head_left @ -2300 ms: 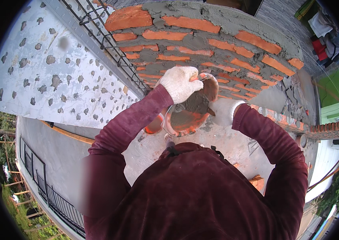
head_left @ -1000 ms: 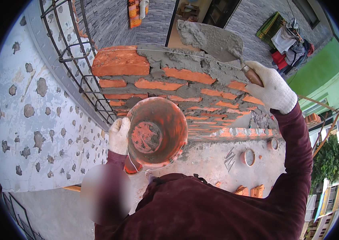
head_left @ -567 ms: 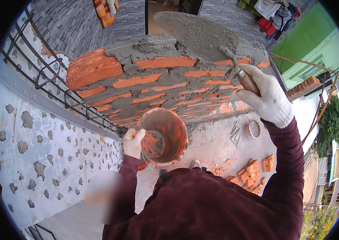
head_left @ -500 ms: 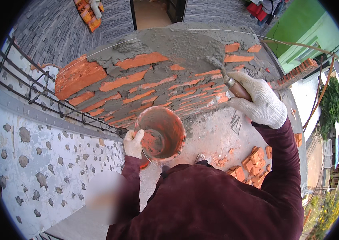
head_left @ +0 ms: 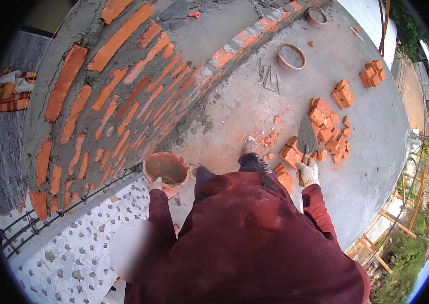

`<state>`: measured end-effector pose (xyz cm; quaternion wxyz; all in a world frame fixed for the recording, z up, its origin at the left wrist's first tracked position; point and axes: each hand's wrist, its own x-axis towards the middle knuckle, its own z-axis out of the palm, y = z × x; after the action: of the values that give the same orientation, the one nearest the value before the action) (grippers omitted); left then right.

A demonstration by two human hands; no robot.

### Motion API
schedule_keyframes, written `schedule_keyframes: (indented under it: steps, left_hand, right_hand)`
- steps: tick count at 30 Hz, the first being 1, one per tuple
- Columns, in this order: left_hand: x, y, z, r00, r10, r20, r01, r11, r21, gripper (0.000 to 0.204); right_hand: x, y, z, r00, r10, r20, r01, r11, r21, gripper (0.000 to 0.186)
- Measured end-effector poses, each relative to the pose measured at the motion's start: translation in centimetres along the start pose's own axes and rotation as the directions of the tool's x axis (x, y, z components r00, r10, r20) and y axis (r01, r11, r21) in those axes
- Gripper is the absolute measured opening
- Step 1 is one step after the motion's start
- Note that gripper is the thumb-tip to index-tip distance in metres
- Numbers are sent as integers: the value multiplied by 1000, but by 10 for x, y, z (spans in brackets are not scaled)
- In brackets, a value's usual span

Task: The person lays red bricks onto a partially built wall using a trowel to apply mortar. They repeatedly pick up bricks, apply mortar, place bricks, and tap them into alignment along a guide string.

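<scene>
My gloved left hand (head_left: 159, 184) grips the near rim of an orange bucket (head_left: 166, 190), whose inside is smeared with mortar. In my gloved right hand (head_left: 307, 172) is the handle of a trowel (head_left: 306, 138); its pointed blade is coated in grey mortar and lies over the broken bricks in this view. The brick wall (head_left: 108, 96), with grey mortar between its orange bricks, rises at the left, apart from both hands.
Piles of bricks (head_left: 325, 121) lie on the concrete floor (head_left: 224, 114) at the right. A mortar tub (head_left: 291, 56) and thin bent metal rods (head_left: 269, 77) are farther off. Dark rebar (head_left: 27, 226) runs beside the pitted white wall (head_left: 72, 258) at the left.
My right hand has drawn the trowel away from the wall top and down to the right. The view has turned right, showing more floor. My left hand keeps hold of the bucket, now lower.
</scene>
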<state>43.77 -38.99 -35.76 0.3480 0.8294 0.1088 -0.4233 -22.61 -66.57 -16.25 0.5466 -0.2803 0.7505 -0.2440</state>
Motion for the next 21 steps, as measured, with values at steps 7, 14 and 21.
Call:
schedule_keyframes:
  steps: [7, 14, 21]
  left_hand:
    - [-64, 17, 147, 886, -462, 24, 455, 859, -233, 44]
    - [-70, 42, 295, 932, -358, 60, 343, 812, -472, 39]
    - [-37, 37, 424, 925, -379, 14, 298, 703, -646, 44]
  right_hand:
    - [93, -61, -76, 970, 194, 146, -236, 889, 392, 16]
    - [193, -162, -58, 946, 247, 211, -315, 857, 408, 19]
    - [308, -252, -36, 967, 159, 199, -223, 906, 361, 21]
